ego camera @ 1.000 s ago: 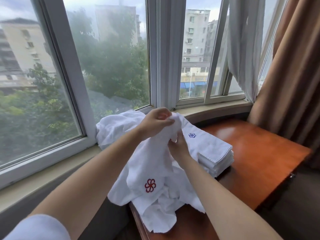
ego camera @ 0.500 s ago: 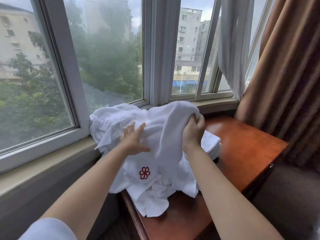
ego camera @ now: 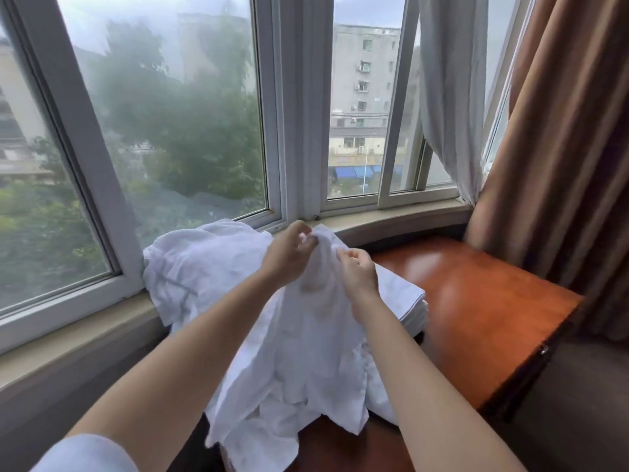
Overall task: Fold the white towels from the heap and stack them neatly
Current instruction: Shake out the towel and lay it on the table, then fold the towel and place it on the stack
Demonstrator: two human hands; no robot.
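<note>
A white towel point(ego camera: 306, 352) hangs in front of me, lifted by its top edge over the wooden table point(ego camera: 483, 311). My left hand point(ego camera: 289, 253) pinches the top edge of that towel near the window sill. My right hand point(ego camera: 357, 270) grips the same edge a little to the right and lower. Behind and to the left lies the heap of crumpled white towels point(ego camera: 200, 267), leaning on the sill. A stack of folded towels point(ego camera: 405, 301) sits on the table just right of my right hand, partly hidden by the lifted towel.
The curved window sill point(ego camera: 401, 219) and window frames run along the back. A brown curtain point(ego camera: 561, 165) hangs at the right, with a sheer white curtain point(ego camera: 449, 97) beside it. The table's right edge point(ego camera: 544, 356) drops to a dark floor.
My left hand rose from the towel's front to its top edge. My right hand shifted its hold and both hands now meet at the top. The red flower mark is no longer in sight.
</note>
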